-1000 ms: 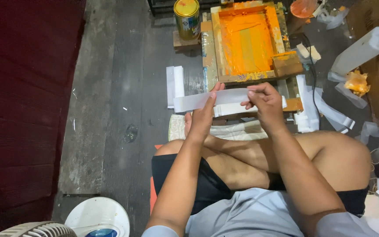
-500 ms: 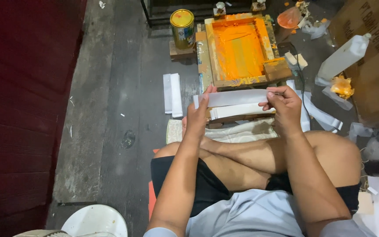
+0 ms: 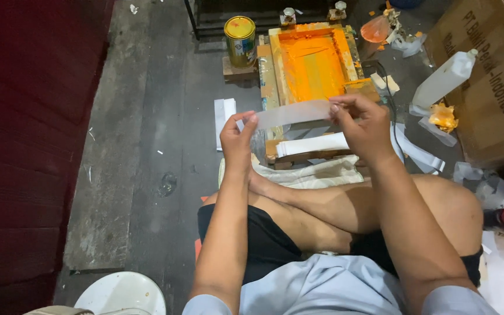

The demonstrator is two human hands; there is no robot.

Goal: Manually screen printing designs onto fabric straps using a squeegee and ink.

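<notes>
while you sit cross-legged on the floor, you hold a translucent white strip [image 3: 293, 113] stretched level between your two hands, raised above the near end of the orange-inked printing frame [image 3: 313, 64]. your left hand [image 3: 238, 135] pinches the strip's left end, thumb and fingers closed together on it; your right hand [image 3: 364, 123] pinches the right end the same way, fingertips clamped on the edge. just below the strip, a stack of white strips [image 3: 311, 143] lies across the wooden base of the frame, between your hands. a pale cloth [image 3: 316, 172] is spread on the floor against your shins, just under that base. to the left of the frame, a folded white sheet [image 3: 224, 114] lies on the dark floor [image 3: 147, 146]. a yellow-lidded tin [image 3: 240, 39] stands just beside the frame's far left corner. to your right, well apart from the strip, a white plastic bottle [image 3: 445, 79] leans against a cardboard box [image 3: 485, 81], with an orange-stained rag [image 3: 442, 116] near its base. a white round object [image 3: 121, 294] sits by your left elbow.
</notes>
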